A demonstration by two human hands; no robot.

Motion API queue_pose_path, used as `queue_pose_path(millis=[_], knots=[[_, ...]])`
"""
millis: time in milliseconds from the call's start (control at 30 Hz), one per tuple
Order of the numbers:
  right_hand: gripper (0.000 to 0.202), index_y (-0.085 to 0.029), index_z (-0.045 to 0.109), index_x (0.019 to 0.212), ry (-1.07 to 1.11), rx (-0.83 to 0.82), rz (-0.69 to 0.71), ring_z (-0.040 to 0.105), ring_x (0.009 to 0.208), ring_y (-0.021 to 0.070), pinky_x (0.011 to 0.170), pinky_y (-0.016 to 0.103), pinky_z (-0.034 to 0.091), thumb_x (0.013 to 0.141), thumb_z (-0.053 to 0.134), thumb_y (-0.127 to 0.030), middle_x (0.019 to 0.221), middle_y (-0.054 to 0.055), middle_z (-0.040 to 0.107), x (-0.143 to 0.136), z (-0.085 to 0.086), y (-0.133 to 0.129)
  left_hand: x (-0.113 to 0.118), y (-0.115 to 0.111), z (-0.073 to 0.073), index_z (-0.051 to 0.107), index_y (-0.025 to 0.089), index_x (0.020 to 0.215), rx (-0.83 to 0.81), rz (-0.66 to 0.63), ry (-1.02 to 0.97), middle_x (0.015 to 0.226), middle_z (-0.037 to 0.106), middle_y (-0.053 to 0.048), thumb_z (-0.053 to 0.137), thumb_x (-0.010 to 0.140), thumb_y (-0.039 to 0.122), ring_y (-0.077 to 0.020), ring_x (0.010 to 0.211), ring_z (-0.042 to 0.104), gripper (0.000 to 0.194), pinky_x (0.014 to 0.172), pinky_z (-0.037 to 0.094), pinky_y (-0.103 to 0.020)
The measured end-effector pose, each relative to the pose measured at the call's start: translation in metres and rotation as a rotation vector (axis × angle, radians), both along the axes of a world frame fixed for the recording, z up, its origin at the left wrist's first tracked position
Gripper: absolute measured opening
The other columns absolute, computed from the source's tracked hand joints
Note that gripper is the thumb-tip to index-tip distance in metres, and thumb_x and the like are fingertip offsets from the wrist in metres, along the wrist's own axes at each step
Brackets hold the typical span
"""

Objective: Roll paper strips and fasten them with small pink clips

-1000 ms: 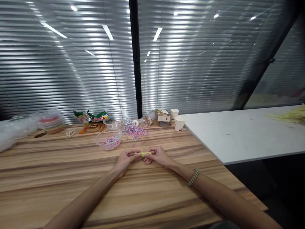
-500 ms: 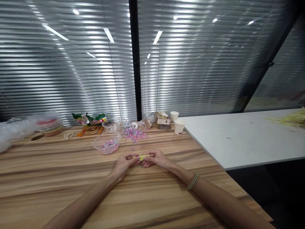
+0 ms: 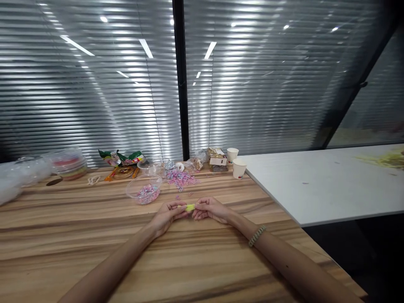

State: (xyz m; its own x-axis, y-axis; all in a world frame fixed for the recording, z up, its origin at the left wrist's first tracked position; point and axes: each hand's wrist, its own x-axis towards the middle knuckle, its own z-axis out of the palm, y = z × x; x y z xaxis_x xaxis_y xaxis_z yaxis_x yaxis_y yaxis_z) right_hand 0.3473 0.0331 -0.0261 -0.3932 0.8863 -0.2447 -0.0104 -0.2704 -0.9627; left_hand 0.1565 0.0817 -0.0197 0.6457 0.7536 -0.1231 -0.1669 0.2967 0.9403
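A small yellow strip (image 3: pixel 190 207) is stretched between my two hands, above the wooden table (image 3: pixel 176 261). My left hand (image 3: pixel 168 215) pinches its left end between thumb and fingers. At the right end, the thumb and fingers of my right hand (image 3: pixel 210 209) are closed on it. Beyond my hands lies a pile of pink and purple bits (image 3: pixel 181 178). To its left, a clear bowl (image 3: pixel 134 194) holds more such bits (image 3: pixel 148 194). What the strip is made of is too small to tell.
Two paper cups (image 3: pixel 239 168) (image 3: pixel 232 154), a small box (image 3: pixel 218 160), snack packets (image 3: pixel 121 158) and stacked clear containers (image 3: pixel 69 164) line the table's far side by the blinds. A white table (image 3: pixel 322 193) adjoins at right, with yellow strands (image 3: pixel 389 159) on it.
The right fingers sit slightly farther right, and more of the yellow strip shows between my hands. The whole view has shifted a little.
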Motion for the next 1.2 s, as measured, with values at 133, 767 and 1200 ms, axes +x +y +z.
queue_pose_path(millis=[133,767,1200], knots=[[0.066,-0.006,0.038,0.105,0.004,0.011,-0.049,0.057,0.077,-0.0009,0.073,0.010,0.047,0.058,0.048,-0.053,0.110,0.015,0.046,-0.006,0.006,-0.004,0.003,-0.003,0.002,0.061,0.009,0.087,0.031,0.006,0.050,0.092,0.061,-0.009,0.070,0.058,0.021,-0.0138,0.077,0.060,0.033,0.084,0.045,-0.029],[0.076,-0.004,0.042,0.097,-0.177,0.092,-0.195,0.057,0.066,0.0004,0.064,0.011,0.048,0.050,0.048,-0.063,0.098,0.016,0.053,-0.022,0.005,-0.004,0.006,-0.002,-0.006,0.060,0.009,0.093,0.072,0.068,0.087,0.087,0.063,-0.010,0.070,0.057,0.027,-0.0151,0.078,0.060,0.041,0.083,0.044,-0.029],[0.070,-0.007,0.039,0.104,0.020,0.013,-0.128,0.056,0.070,-0.0021,0.071,0.011,0.047,0.056,0.049,-0.056,0.101,0.012,0.053,-0.010,0.004,0.001,0.001,0.007,-0.003,0.065,0.010,0.084,-0.017,0.021,0.002,0.096,0.061,-0.008,0.068,0.061,0.022,-0.0138,0.084,0.058,0.026,0.085,0.044,-0.027]])
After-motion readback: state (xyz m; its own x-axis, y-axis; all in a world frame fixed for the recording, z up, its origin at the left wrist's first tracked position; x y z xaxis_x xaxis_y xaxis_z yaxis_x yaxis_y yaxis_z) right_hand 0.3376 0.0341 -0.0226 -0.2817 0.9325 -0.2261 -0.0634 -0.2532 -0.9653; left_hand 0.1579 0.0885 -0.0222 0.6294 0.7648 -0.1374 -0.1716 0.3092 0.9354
